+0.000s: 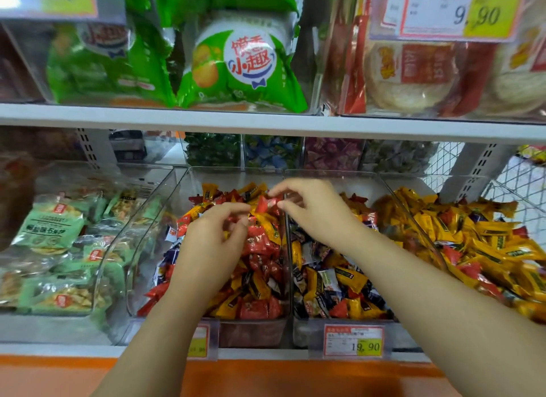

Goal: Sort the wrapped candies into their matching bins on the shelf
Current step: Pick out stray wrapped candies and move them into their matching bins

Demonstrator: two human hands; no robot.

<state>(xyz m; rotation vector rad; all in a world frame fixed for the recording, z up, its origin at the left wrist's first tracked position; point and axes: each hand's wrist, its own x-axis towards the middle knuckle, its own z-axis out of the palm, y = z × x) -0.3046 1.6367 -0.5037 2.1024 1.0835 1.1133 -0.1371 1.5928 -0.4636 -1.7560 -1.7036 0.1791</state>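
Right hand (313, 210): grip pinches a red candy (267, 204) above the centre bin (206, 177). Left hand (215, 237): grip curled, contents indeterminate.

My left hand (214, 243) and right hand (310, 212) reach through the open gap between the upper shelf board (266, 121) and the heaped candies (260, 248). A clear divider wall (288, 248) stands between the two middle bins, just under my right fingers. The left bin's curved clear wall (130, 248) bounds my left wrist. Far behind, small clear boxes (271, 152) close off the back. The price tag (353, 340) fronts the near edge.
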